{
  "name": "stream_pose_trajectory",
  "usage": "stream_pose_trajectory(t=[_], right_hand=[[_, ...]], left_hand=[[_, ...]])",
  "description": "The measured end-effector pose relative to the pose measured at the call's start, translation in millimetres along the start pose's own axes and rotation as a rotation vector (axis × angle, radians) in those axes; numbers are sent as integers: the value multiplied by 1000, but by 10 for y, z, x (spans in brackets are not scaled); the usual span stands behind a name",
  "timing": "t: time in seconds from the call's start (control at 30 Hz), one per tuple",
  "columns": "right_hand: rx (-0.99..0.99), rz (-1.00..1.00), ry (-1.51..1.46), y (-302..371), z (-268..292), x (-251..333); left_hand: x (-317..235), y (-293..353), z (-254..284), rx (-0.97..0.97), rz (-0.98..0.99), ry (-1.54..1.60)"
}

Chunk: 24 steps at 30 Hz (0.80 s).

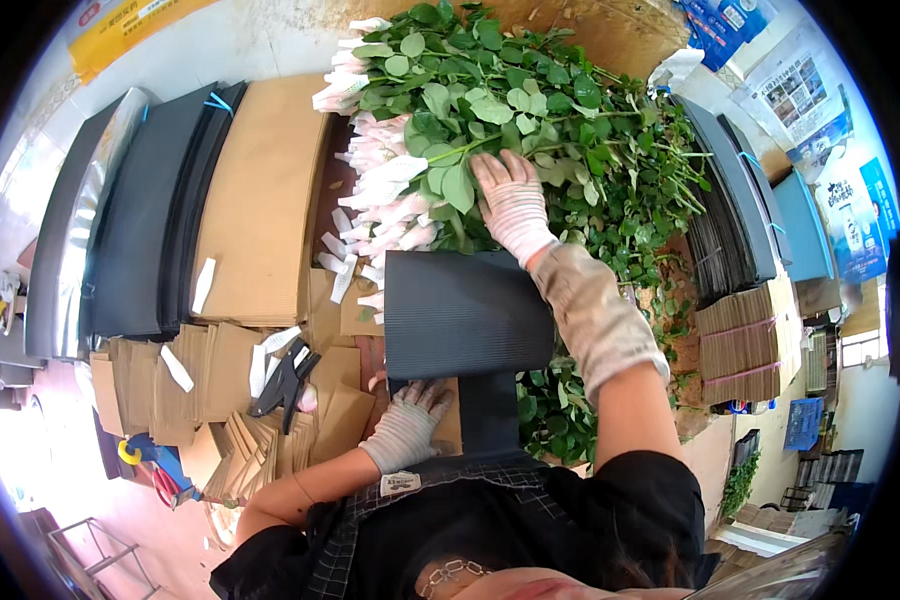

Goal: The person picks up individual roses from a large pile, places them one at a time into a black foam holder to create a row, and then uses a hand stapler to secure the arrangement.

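Observation:
My right hand (515,208), in a pale glove with a stained sleeve cover above it, reaches over a heap of leafy rose stems (560,110). Its fingers are stretched out and rest on the leaves beside one rose with a white sleeve (390,180) on its head. Several other heads in white and pinkish sleeves (378,140) point left. My left hand (407,428), also gloved, lies with fingers spread at the lower left edge of a black corrugated sheet (468,312). Brown cardboard shows under that hand. The sheet stands bent up between my two hands.
Left of me lie a black stapler (286,383), small cardboard pieces (185,385) and loose white sleeves (338,268). Tall stacks of brown cardboard (260,200) and black sheets (155,210) stand behind them. More black sheets (725,200) and a tied cardboard bundle (738,345) are at right.

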State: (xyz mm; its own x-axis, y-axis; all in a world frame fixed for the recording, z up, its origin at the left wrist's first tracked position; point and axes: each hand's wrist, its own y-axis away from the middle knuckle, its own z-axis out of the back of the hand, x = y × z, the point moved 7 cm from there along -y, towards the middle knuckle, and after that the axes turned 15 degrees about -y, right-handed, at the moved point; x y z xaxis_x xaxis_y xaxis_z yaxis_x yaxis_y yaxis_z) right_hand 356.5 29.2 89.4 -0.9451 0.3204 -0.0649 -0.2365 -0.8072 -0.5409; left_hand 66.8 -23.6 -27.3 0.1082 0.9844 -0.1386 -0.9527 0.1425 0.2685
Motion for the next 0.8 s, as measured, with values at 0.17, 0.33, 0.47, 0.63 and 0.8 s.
stream_pose_trajectory(t=[0.17,0.33,0.47,0.63,0.8], right_hand=[[257,21,109,104,-318,-164],[-202,282,59,24,249,158],[7,69,71,-4,-296,-106],[160,166,-6,-41,52,89],[-355,414,-218,-175,1532,88]], left_hand=[[21,7,-39,-26,-3,110],[5,28,-3,-66,-14,100],[-21,-10,11,-38,-26,30],[5,32,-24,-14,12,30],[-20,24,18,2,0,40]])
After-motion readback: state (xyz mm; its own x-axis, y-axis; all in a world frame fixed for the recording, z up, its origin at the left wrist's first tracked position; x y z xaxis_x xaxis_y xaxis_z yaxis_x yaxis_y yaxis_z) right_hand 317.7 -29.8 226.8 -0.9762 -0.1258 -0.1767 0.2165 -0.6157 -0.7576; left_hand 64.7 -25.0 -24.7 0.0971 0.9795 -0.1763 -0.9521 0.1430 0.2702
